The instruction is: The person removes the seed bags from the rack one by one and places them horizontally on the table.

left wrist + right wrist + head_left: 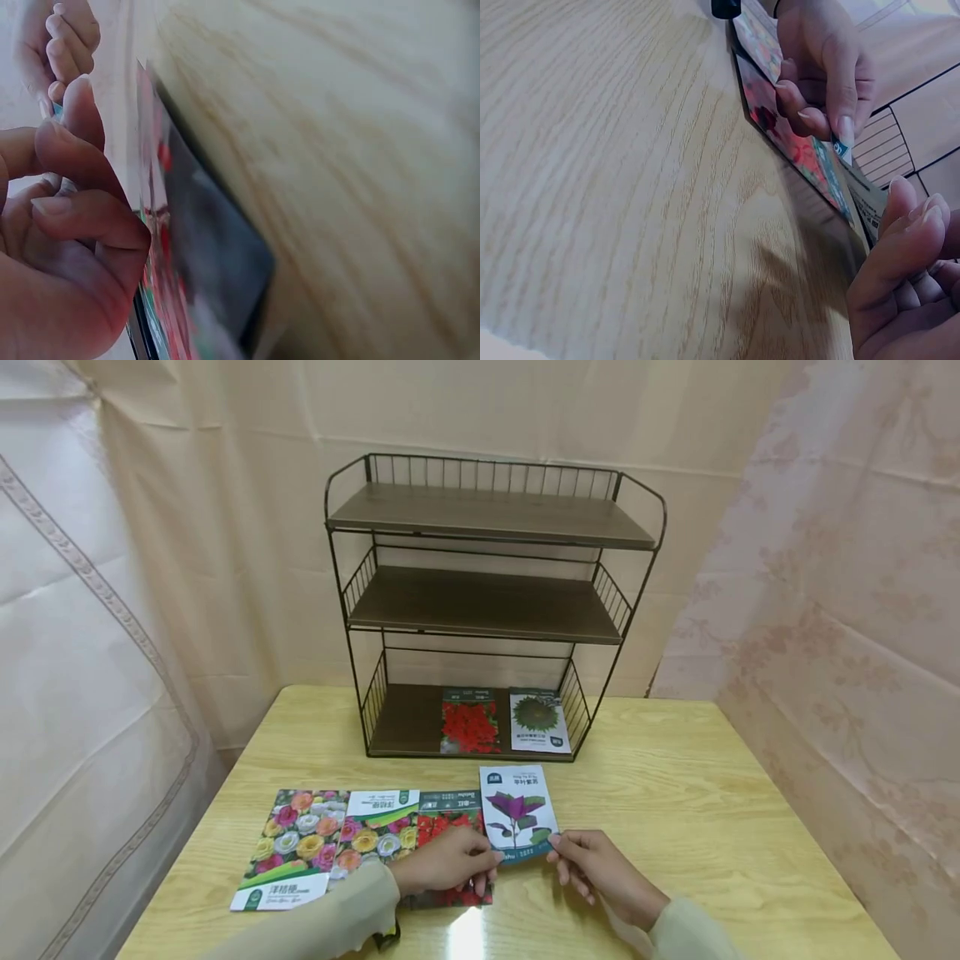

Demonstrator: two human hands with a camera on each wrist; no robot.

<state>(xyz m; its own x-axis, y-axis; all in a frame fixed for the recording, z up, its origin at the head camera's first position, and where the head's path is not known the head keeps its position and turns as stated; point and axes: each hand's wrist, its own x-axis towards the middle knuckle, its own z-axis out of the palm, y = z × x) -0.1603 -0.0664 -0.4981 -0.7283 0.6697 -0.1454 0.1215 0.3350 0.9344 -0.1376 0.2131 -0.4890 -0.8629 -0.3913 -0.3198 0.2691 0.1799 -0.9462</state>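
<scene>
A seed packet with a purple plant (519,814) is tilted up off the wooden table (690,827), held by both hands. My left hand (491,858) pinches its lower left corner, and my right hand (557,843) pinches its lower right corner. In the right wrist view the left hand (825,75) grips the packet's blue corner (843,152), and the right hand (904,270) is at the packet's other edge. Under the left hand lies a red-flower packet (447,823), seen edge-on as the red packet (165,247) in the left wrist view, beside the left hand (67,225).
Two more packets lie in a row to the left: a rose packet (375,835) and a mixed-flower packet (288,852). A three-tier wire shelf (487,602) stands at the back; its bottom tier holds a red-flower packet (469,727) and a sunflower packet (537,722). Curtains enclose the table.
</scene>
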